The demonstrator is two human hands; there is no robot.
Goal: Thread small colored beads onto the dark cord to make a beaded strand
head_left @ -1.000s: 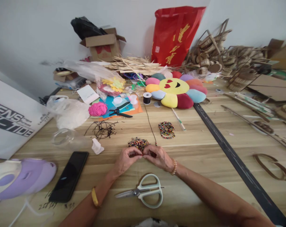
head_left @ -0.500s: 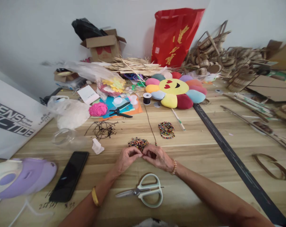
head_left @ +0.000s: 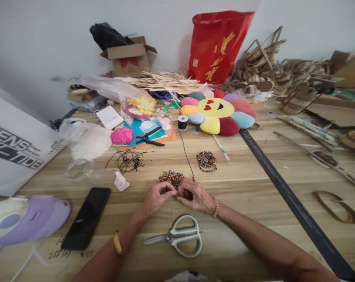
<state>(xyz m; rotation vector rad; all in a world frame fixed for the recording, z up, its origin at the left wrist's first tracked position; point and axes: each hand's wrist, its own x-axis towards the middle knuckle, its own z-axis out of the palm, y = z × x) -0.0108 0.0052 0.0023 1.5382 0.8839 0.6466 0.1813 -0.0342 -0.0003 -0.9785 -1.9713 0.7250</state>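
Note:
My left hand (head_left: 157, 199) has thumb and forefinger pinched at the near edge of a pile of small multicoloured beads (head_left: 170, 177). What is between its fingertips is too small to make out. Touching or nearly touching it, my right hand (head_left: 198, 196) is closed on a black cord (head_left: 185, 149). This cord runs down from a spool (head_left: 182, 122), carries a few beads near the knuckles and disappears behind the fingers. Just beyond that hand lies a coil of strung beads (head_left: 206, 161). White-handled scissors (head_left: 177, 237) rest below both hands.
Left of the beads are black cord scraps (head_left: 127, 161), a crumpled white piece (head_left: 121, 181) and a phone (head_left: 86, 219). Black pliers (head_left: 149, 139), pink yarn (head_left: 122, 136) and a flower cushion (head_left: 217, 111) sit farther back. A dark strip (head_left: 283, 184) crosses the right side.
The right hand's fingers have shifted very slightly at the pinch. The left hand and the things on the table stay practically the same.

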